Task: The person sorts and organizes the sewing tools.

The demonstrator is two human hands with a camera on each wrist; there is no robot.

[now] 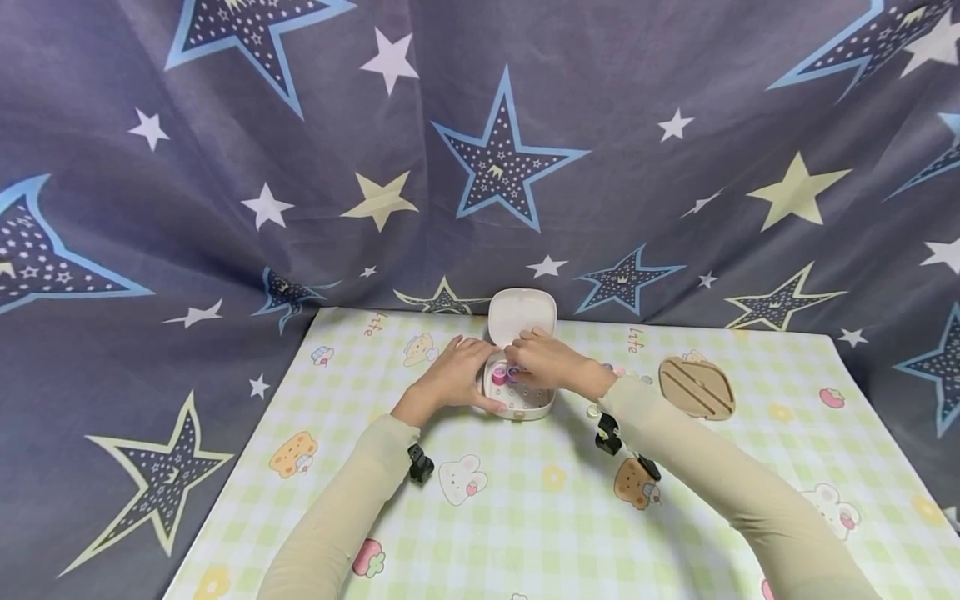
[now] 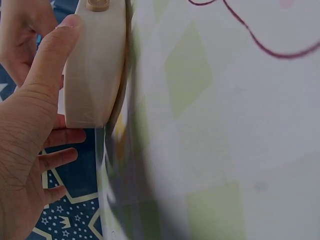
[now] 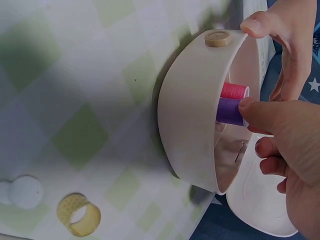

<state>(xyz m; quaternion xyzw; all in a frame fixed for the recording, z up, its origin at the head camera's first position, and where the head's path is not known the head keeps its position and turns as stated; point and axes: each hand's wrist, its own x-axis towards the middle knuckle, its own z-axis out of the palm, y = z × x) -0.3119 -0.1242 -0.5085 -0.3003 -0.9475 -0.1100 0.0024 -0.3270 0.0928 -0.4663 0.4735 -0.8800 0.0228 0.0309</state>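
A white sewing box (image 1: 517, 413) stands near the table's back edge, its lid (image 1: 522, 308) raised behind it. My left hand (image 1: 455, 375) holds the box's left side, thumb at the front rim and fingers spread round the side. Over the opening, my right hand (image 1: 551, 362) pinches a purple thread spool (image 3: 230, 111) upright between thumb and fingers; part of the fingers is hidden. Right beside that spool, a pink thread spool (image 3: 234, 90) stands in the box. A round tan button (image 3: 218, 38) sits on the box's front wall.
A tan divided tray (image 1: 697, 387) lies on the table to the right. Between it and the box are small items, including a yellow ring-like thimble (image 3: 78, 215) and a white round piece (image 3: 26, 192). A starry curtain (image 1: 510, 150) hangs behind the table.
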